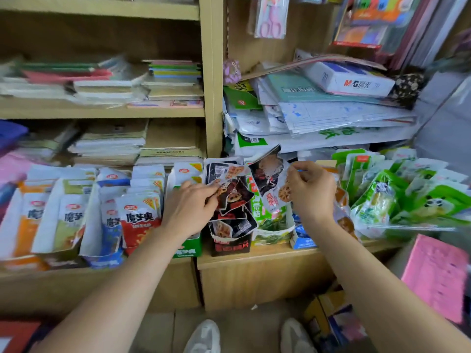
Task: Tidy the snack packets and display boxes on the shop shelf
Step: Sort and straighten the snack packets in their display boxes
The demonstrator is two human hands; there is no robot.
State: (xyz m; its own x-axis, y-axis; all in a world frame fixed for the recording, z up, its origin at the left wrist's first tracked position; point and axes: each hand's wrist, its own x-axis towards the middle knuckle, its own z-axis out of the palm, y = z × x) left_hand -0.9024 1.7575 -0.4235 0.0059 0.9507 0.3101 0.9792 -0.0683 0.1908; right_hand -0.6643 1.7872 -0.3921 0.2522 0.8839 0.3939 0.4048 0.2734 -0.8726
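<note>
Your left hand (pixel 191 207) is at 9 o'clock of the black cardboard display box (pixel 230 247). Its fingers curl round the top edge of the dark lotus-root snack packets (pixel 234 197), which stand crammed and tilted in that box. Your right hand (pixel 312 192), at 2 o'clock of the same box, pinches a silver-and-dark lotus-root packet (pixel 267 174) between thumb and fingers, raised above the row. The box stands at the front edge of the pale wooden shelf (pixel 254 258), dead ahead at 12 o'clock. Touching its 3 o'clock side is a green torn-open kelp box (pixel 272 238), then a small blue box (pixel 303 239) below your right wrist. Further towards 3 o'clock, a loose heap of green-and-white panda packets (pixel 407 200) spreads across the shelf. At 9 o'clock your left wrist lies over a green-fronted box (pixel 187 250). Beyond it stand a red-and-white packet (pixel 140 220) and more white boxes with blue (pixel 109 225), olive (pixel 68 220) and orange (pixel 28 225) packets, all packed close. Crowding the back of the row at 12 o'clock, a slumping pile of plastic-sleeved papers (pixel 331 118) overhangs the packets, with a white M&G carton (pixel 351 80) on top. The wooden upright (pixel 211 72) rises just behind your left fingers. A pink sheet (pixel 438 276) juts in at 4 o'clock.
</note>
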